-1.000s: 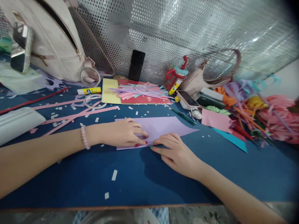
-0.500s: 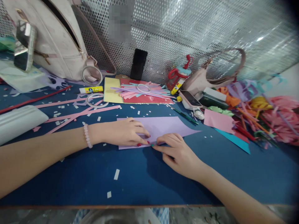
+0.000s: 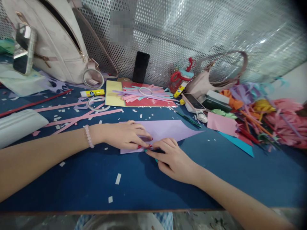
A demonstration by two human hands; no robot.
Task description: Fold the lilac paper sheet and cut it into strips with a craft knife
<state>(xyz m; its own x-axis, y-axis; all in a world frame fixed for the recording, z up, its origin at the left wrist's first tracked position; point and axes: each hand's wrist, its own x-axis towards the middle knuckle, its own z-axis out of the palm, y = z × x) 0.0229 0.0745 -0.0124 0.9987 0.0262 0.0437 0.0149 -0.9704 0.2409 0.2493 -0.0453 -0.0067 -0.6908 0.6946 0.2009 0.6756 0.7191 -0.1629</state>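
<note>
A sheet of purple paper [image 3: 165, 128] lies on the blue table, its right end narrowing to a point. My left hand [image 3: 128, 134] rests flat over the paper's left part with fingers stretched to the right, a pink bead bracelet on the wrist. Along the paper's near edge, my right hand [image 3: 174, 159] reaches in from the right, its extended index fingertip touching the edge beside my left fingertips. Its other fingers are partly curled. Neither hand grips anything that I can see.
Pink paper strips [image 3: 86, 116], a roll of tape [image 3: 96, 104] and a glue stick [image 3: 93, 93] lie at left. Behind the sheet are cut strips [image 3: 144, 92] on a red and yellow folder [image 3: 114, 95]. A phone [image 3: 141, 67] leans upright. Coloured paper pieces [image 3: 254, 111] heap at right.
My right hand has slid left along the paper's near edge, bringing its index fingertip up to my left fingertips. My left hand stays on the paper; the view has shifted slightly.
</note>
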